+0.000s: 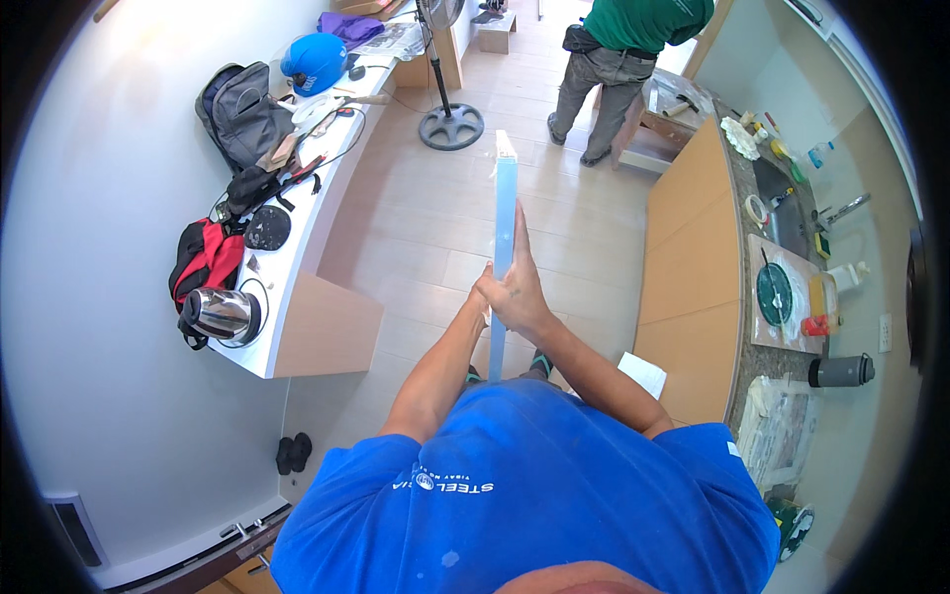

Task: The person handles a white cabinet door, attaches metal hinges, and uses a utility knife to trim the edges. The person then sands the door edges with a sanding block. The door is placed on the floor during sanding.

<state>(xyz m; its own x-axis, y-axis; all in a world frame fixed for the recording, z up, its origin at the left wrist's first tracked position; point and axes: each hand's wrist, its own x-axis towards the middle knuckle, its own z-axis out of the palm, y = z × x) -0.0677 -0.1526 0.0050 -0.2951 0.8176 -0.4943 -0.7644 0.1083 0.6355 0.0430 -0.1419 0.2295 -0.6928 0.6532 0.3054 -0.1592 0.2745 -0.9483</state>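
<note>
Blue-edged panel (504,223) stands on edge, clasped between both hands (510,292), seemingly to sight along it. Right of it runs the bench (693,267).

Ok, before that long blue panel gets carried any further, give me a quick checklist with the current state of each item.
1. Both hands on the panel: ok. The left hand and the right hand clasp the long blue panel together, low on its edge.
2. Panel held edge-on and roughly upright: ok.
3. Top end supported: not ok, nothing holds it above the hands.
4. Floor ahead free of obstacles: ok near the panel; the pedestal fan stands further ahead to the left.
5. Other person out of the way: cannot tell; they stand ahead, back turned.
6. Bottom end resting on the floor: cannot tell, hidden behind the arms.
</note>
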